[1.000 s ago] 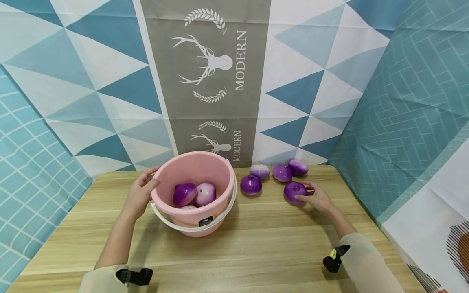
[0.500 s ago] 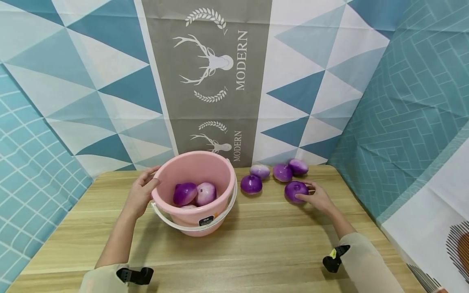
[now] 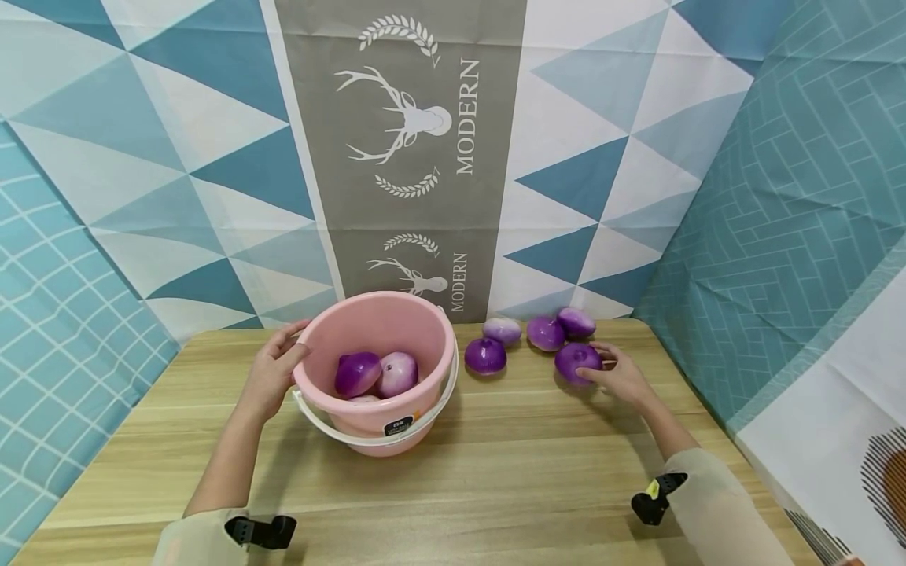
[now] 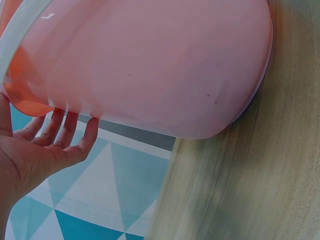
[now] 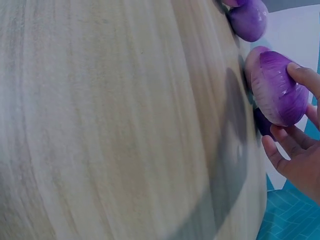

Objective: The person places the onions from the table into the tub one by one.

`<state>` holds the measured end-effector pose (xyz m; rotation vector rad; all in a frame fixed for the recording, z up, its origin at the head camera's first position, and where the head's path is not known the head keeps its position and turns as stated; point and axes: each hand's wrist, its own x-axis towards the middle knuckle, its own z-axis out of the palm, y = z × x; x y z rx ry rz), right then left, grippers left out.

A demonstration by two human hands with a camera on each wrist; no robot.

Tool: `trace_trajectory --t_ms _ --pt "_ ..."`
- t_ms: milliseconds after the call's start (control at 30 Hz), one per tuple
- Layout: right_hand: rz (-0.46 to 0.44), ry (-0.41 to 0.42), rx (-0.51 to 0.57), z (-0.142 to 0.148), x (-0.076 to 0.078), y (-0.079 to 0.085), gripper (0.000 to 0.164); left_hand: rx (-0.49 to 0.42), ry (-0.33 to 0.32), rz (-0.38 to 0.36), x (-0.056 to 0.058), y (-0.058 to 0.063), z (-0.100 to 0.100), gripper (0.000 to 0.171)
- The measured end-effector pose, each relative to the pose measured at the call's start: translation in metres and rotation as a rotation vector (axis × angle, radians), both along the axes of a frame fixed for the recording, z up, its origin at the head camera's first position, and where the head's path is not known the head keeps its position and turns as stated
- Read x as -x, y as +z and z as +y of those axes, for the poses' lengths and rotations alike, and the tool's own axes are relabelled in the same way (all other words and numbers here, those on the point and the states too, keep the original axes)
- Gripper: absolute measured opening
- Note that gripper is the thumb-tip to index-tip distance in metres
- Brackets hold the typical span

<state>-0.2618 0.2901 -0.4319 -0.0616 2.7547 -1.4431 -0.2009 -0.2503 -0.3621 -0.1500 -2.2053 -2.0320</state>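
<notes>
My left hand (image 3: 271,376) grips the left rim of a pink bucket (image 3: 378,326), its thumb over the edge. In the left wrist view the fingers touch the bucket's outer wall (image 4: 150,65). Inside the bucket lie a purple onion (image 3: 357,375), a paler onion (image 3: 398,374) and part of another. On the right, my right hand (image 3: 624,379) holds a purple onion (image 3: 579,362) between thumb and fingers. The right wrist view shows this held onion (image 5: 282,92) from the side, with other onions partly hidden behind it.
Right of the bucket sit a dark purple onion (image 3: 485,357) and a pale onion (image 3: 502,331). Two more, a purple onion (image 3: 546,333) and its neighbouring onion (image 3: 576,322), lie near the wooden table's (image 3: 481,487) back edge. A white handle (image 3: 371,442) hangs across the bucket's front.
My right hand has shifted slightly right and back with the onion, which now appears nearer the two onions behind it. My left hand and the bucket stay nearly still.
</notes>
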Motion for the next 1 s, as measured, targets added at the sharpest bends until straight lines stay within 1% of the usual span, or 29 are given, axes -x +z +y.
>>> trace_trajectory --t_ms 100,333,700,1000 --pt "0.023 0.003 -0.025 0.0 0.0 0.004 0.075 -0.007 -0.002 0.0 0.0 0.0 0.0 0.045" --pt "0.047 0.005 -0.024 0.001 -0.003 0.014 0.074 -0.034 -0.01 -0.001 -0.001 0.001 0.001 0.044" --pt "0.077 0.01 -0.037 0.001 -0.006 0.026 0.073 -0.016 -0.006 -0.002 -0.002 0.002 0.001 0.045" --pt "0.08 0.025 -0.03 -0.002 -0.008 0.035 0.073 -0.007 -0.002 -0.008 -0.002 0.001 0.001 0.045"
